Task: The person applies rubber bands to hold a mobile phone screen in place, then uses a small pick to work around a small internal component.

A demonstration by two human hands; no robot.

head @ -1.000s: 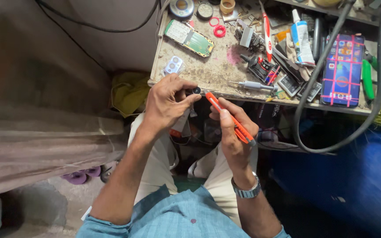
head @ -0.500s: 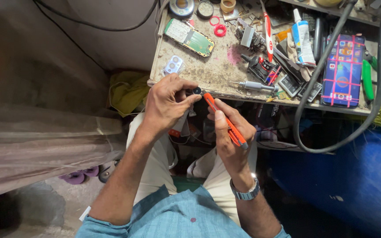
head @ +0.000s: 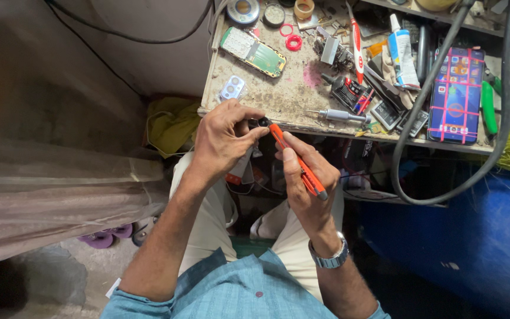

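Note:
My left hand (head: 222,139) pinches a small dark part (head: 262,122) between thumb and fingers, just below the front edge of the workbench (head: 278,97). My right hand (head: 303,177) grips an orange-handled tool (head: 296,159) that slants up to the left, its tip touching the small part. Both hands hover over my lap. A metal watch sits on my right wrist.
The bench holds a green circuit board (head: 254,52), a screwdriver (head: 337,116), a red-and-white tool (head: 358,41), a white tube (head: 402,52), a lit phone (head: 457,94), green-handled pliers (head: 491,106) and several small parts. A black cable (head: 411,127) loops down at right. A blue drum (head: 473,242) stands at right.
Both hands stay together at the bench edge; the orange tool's tilt has shifted slightly. The view has drifted a little.

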